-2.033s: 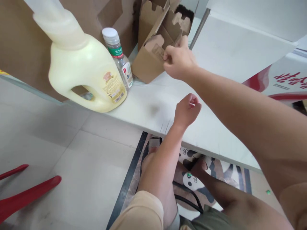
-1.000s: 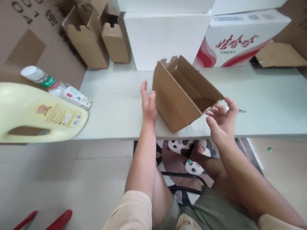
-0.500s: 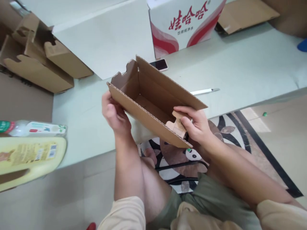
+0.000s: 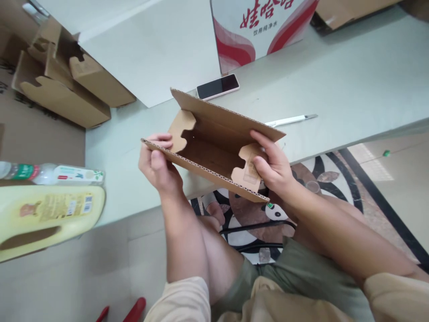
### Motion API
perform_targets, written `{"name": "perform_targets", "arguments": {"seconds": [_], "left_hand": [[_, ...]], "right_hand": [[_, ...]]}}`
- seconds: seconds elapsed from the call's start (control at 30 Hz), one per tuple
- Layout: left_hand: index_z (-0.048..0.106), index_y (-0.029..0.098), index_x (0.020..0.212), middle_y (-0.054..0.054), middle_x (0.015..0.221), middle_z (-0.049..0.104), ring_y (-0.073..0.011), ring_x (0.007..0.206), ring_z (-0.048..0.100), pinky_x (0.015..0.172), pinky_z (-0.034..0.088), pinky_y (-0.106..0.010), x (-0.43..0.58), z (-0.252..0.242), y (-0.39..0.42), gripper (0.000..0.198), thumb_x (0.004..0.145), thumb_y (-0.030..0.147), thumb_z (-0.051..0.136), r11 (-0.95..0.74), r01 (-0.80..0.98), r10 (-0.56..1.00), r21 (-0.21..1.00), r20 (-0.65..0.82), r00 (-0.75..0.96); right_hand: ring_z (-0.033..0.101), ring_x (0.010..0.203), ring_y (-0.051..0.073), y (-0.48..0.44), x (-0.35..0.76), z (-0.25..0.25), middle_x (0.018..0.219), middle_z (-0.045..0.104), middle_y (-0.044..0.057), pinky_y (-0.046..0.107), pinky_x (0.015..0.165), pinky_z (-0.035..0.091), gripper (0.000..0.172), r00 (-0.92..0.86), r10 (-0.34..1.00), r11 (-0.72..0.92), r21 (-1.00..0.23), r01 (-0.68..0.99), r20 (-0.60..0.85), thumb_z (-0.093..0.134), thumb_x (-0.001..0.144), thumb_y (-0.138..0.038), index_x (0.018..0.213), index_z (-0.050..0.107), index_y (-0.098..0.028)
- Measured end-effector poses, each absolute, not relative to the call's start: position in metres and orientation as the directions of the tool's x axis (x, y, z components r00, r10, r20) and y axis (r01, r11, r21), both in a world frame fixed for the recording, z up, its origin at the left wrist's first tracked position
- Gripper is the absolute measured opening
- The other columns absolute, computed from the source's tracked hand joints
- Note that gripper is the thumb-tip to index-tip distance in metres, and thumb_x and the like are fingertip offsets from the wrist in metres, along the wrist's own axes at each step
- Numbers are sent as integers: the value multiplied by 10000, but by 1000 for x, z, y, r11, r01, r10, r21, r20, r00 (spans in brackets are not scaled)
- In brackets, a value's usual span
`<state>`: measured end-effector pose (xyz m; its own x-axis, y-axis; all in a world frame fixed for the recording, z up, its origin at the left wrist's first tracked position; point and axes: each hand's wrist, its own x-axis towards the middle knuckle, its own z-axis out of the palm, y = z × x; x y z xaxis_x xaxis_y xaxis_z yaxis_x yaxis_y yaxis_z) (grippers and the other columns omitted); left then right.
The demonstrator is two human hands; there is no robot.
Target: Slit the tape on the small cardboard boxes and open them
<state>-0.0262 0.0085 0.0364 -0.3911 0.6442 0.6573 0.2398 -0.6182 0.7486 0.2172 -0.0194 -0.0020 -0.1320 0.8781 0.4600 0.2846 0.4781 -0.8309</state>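
I hold a small brown cardboard box [image 4: 214, 152] above the front edge of the pale table [image 4: 335, 89], its open top facing me. My left hand [image 4: 156, 163] grips the box's left end, fingers curled over the notched left flap. At the other end, my right hand [image 4: 273, 165] grips the box with the thumb pressing the notched right flap inward. Both end flaps are bent into the opening, and the long back flap stands up.
A black phone [image 4: 217, 86] and a white pen-like tool [image 4: 290, 120] lie on the table behind the box. Two more brown boxes [image 4: 67, 85] stand at the far left. A yellow jug [image 4: 47, 214] and a clear bottle [image 4: 50, 174] sit left; white cartons [image 4: 150, 49] at the back.
Two seconds ago my right hand was on a box at the back. The box came to the front edge, both hands took its ends, and the end flaps have folded inward.
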Motion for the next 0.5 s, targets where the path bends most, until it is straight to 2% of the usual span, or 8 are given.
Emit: {"name": "perform_targets", "arguments": {"seconds": [0.07,0.17,0.27,0.3,0.4,0.5], "left_hand": [[679,206,738,-25,821,660,-157,831,609,830,494,-319,-27,32,9,363,921,506,592,-529,225,693,818,570,-441],[646,202,819,-2,799,607,-134,736,584,751,497,-296,-32,22,15,411,869,610,636,-355,248,756,902,432,-491],[616,215,997,-19,917,615,-162,862,637,833,527,-311,-41,10,21,508,807,683,663,-307,310,762,900,428,-486],[603,226,1084,-33,985,625,-174,920,648,869,532,-320,-45,7,23,557,792,695,669,-304,342,764,889,442,-471],[544,278,1295,-66,1185,621,-196,1027,663,946,538,-352,-53,3,24,656,793,682,669,-281,403,789,871,449,-421],[657,271,1219,-73,1295,613,-229,1198,630,1068,503,-390,-56,9,20,471,847,560,667,-260,436,831,861,429,-353]], "right_hand": [[564,1358,292,-19,211,-6,1443,606,44,494,1172,467,472,-122,881,471,-831,297,456,493,974,-528,1415,558,-372],[571,1339,276,-19,200,-17,1370,616,46,525,1131,493,487,-15,833,535,-798,278,553,536,961,-474,1441,465,-427],[606,1279,260,-20,195,-22,1362,609,59,526,1084,525,651,65,810,551,-794,256,583,581,941,-462,1527,297,-445],[617,1263,261,-20,195,-21,1363,614,64,526,1080,527,640,37,814,554,-793,254,580,580,941,-456,1525,319,-432],[612,1283,293,-23,203,-13,1368,628,64,543,1106,504,384,-152,778,628,-750,207,610,525,956,-462,1315,625,-372],[593,1314,316,-26,212,-6,1355,638,43,570,1140,472,371,-224,766,636,-762,122,603,453,969,-499,1111,760,-346]]}}
